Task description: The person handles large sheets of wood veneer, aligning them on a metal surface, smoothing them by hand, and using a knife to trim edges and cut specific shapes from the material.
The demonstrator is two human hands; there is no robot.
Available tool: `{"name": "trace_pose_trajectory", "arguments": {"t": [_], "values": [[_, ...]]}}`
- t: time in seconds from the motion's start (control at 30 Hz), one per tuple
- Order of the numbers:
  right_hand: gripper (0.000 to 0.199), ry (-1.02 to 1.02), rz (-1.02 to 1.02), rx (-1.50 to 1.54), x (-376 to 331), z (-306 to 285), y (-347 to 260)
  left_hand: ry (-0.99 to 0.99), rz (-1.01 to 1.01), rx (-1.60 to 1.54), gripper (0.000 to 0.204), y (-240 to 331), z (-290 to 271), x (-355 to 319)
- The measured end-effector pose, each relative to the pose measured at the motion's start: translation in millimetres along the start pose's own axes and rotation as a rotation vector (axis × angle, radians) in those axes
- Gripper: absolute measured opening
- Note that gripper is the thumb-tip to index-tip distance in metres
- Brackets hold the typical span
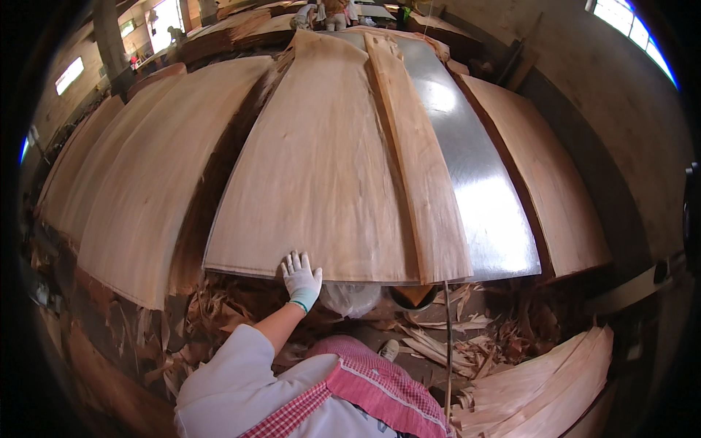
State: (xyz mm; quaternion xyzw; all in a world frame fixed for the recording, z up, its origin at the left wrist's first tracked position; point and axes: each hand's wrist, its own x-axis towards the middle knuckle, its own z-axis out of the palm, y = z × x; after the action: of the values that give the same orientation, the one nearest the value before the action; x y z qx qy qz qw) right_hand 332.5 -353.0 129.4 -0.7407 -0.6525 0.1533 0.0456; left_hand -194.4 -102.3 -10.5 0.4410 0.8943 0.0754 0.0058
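I observe, by remote feed, a long metal-topped table, bare toward its right side. On it, at centre, lies the broad pale wood sheet. To the left, across a dark gap, sits a stack of similar sheets. A narrow wood strip runs along the broad sheet's right side; overlap I cannot tell. The left hand, gloved in white, rests at the broad sheet's near edge, fingers straight, slightly spread. The right hand's state I cannot tell; it lies outside my view.
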Motion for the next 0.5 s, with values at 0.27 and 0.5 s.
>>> {"name": "trace_pose_trajectory", "arguments": {"t": [0.27, 0.5], "values": [[0.01, 0.138, -0.022, -0.049, 4.1, 11.3, -2.4, 0.019, 0.053, 0.009, 0.067, -7.2, 1.5, -3.3], [0.012, 0.237, -0.089, -0.018, 4.3, 26.8, 37.8, -0.075, -0.009, 0.043, 0.068, 8.8, -8.5, 4.3]]}}
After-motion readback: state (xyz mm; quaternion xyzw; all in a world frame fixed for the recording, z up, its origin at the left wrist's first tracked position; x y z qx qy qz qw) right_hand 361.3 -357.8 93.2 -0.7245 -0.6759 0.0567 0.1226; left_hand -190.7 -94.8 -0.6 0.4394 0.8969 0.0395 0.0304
